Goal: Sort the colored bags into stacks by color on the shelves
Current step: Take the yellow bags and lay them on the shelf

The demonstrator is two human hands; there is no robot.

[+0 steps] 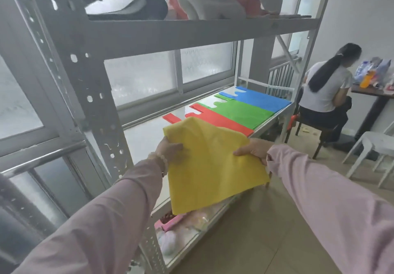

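I hold a yellow bag (210,165) flat in the air over the near end of the white middle shelf (140,137). My left hand (170,149) grips its left edge and my right hand (254,149) grips its right edge. Farther along the same shelf lie three flat stacks side by side: a red bag stack (221,121) nearest, a green one (241,111) in the middle, and a blue one (258,99) at the far end. The yellow bag hides part of the red stack's near corner.
The grey metal shelf post (89,94) stands close on the left. The top shelf (191,32) carries a dark strap and pink and white soft items. Packets lie on the bottom shelf (187,229). A seated person (328,90) at a table (375,94) and a white stool (375,145) are to the right.
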